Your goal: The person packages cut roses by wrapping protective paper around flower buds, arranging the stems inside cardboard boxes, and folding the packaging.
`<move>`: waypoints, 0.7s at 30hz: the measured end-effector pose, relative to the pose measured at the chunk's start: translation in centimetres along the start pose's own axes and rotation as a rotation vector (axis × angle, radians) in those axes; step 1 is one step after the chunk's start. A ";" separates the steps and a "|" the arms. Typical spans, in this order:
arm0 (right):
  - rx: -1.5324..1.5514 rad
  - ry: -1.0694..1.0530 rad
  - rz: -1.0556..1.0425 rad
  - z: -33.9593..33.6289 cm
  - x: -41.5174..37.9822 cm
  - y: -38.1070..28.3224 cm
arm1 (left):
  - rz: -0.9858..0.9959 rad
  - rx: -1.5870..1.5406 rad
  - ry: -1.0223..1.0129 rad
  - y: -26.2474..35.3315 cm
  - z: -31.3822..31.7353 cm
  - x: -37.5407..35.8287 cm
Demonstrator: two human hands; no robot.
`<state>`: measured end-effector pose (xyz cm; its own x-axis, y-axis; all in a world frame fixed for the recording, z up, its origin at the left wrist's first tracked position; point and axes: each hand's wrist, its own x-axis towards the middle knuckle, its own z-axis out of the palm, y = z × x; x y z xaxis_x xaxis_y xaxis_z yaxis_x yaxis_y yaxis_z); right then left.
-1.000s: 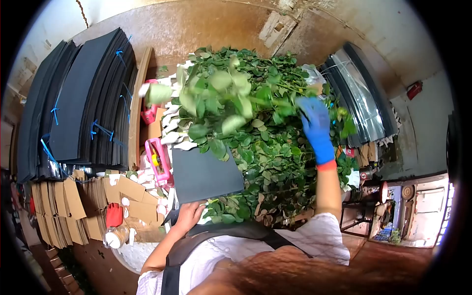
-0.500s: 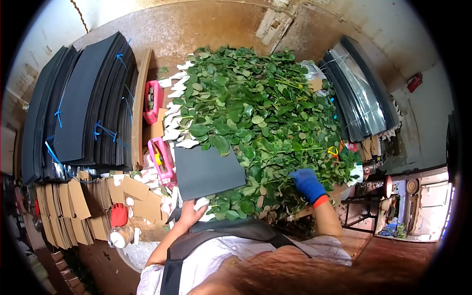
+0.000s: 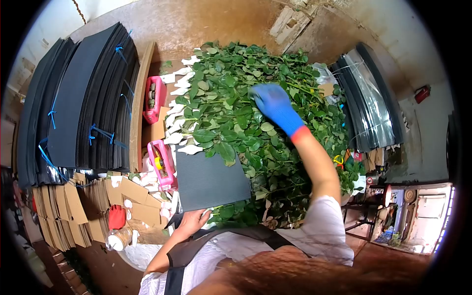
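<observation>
My right hand (image 3: pixel 273 101), in a blue glove with a red cuff, is over the pile of leafy green stems (image 3: pixel 231 105). Its fingers are smeared by motion, so their grip cannot be made out. At the lower edge of a dark ribbed sheet (image 3: pixel 212 181) is my bare left hand (image 3: pixel 193 223), fingers bent together beside a small white-covered tip and some leaves; what they hold is mostly hidden. White-wrapped heads (image 3: pixel 173 124) line the left side of the stems, and a few leaves lie over the sheet's upper edge.
Pink tape dispensers (image 3: pixel 161 164) stand left of the stems. Beyond a wooden board (image 3: pixel 142 105) are stacks of black sheets (image 3: pixel 93 98) tied with blue string. Folded cardboard (image 3: pixel 69 211) sits lower left. More dark sheets and clear plastic (image 3: pixel 366 98) are at the right.
My right hand has swung from the lower right of the stems up and left to their upper middle. My left hand stays at the sheet's lower edge; the view has shifted slightly.
</observation>
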<state>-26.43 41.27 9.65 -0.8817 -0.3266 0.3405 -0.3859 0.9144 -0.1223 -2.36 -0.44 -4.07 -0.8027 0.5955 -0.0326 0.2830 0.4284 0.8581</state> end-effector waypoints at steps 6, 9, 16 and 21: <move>-0.316 -0.650 0.318 11.2 3.9 3.0 | -0.188 -0.014 -0.018 -0.2 0.5 -0.3; -0.235 -0.173 0.396 7.9 2.8 1.0 | -0.189 -0.213 0.083 0.1 0.7 0.2; 0.314 0.285 0.123 -4.1 -1.5 -8.8 | -0.205 -0.261 0.210 -3.6 3.6 0.3; 0.000 0.249 -0.275 -4.3 -2.4 -12.9 | -0.125 -0.208 0.264 -4.1 3.9 0.5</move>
<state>-18.17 31.31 14.43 -0.6520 -0.4913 0.5775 -0.5990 0.8008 0.0051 -1.86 0.73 -9.55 -0.9401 0.3392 -0.0335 0.0829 0.3231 0.9427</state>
